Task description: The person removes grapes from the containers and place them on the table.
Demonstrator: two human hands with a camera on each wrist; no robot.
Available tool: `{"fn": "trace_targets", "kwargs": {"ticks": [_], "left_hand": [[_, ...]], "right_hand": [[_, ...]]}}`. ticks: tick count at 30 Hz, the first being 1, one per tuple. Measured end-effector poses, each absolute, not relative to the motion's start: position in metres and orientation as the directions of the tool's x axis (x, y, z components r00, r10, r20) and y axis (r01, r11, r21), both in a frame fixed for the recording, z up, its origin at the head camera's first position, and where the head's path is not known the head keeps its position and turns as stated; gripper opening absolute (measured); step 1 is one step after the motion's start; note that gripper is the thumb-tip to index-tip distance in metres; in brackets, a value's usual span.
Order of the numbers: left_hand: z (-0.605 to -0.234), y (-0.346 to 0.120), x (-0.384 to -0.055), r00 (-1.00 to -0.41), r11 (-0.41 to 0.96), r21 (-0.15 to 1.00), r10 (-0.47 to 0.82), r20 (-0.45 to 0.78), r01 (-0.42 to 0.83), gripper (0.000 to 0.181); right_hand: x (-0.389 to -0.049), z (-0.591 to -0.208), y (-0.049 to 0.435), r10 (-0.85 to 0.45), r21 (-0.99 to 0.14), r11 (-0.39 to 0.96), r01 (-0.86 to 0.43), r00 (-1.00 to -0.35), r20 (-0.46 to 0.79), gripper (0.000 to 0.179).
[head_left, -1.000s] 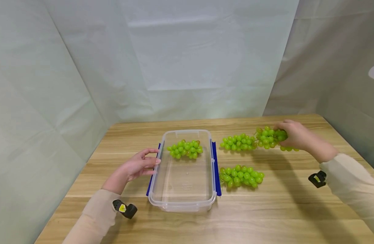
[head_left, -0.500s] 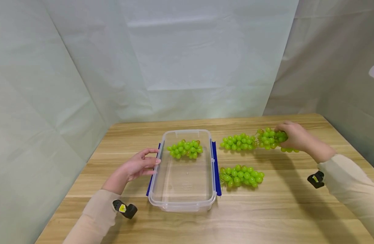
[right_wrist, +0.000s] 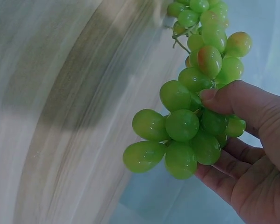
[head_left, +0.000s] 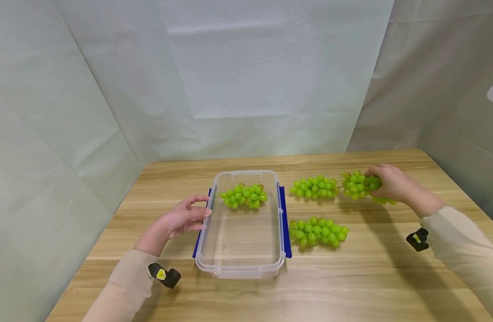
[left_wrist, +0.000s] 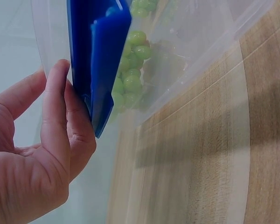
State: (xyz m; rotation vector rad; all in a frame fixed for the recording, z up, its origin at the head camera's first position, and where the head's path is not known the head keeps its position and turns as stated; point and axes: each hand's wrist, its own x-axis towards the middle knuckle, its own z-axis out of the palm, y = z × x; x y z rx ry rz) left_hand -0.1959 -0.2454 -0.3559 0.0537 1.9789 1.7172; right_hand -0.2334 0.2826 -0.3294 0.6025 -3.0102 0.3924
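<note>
Pale sheeting (head_left: pixel 250 80) behind a wood-grain table (head_left: pixel 371 277). Right hand (head_left: pixel 392 182) grasps a green grape bunch (right_wrist: pixel 182 125) toward the table's right rear; lifted clear or not, hard to tell. Left hand (head_left: pixel 183 218), fingers loosely extended, touches left side of a clear box (head_left: pixel 240 271). Inner bunch (head_left: pixel 244 197) within; near bunch (head_left: pixel 318 231) and far bunch (head_left: pixel 313 187) right of it.
</note>
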Motion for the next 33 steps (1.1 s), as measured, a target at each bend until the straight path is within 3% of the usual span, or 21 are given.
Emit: {"fn": "trace_targets", "kwargs": {"ticks": [33], "left_hand": [[-0.354,-0.244,-0.197,-0.863,0.17,0.928,0.343,-0.371,-0.332,0.064]], "right_hand": [[-0.236,-0.36,0.298,-0.332,-0.301,0.893,-0.335,-0.941,0.061,0.044]]}}
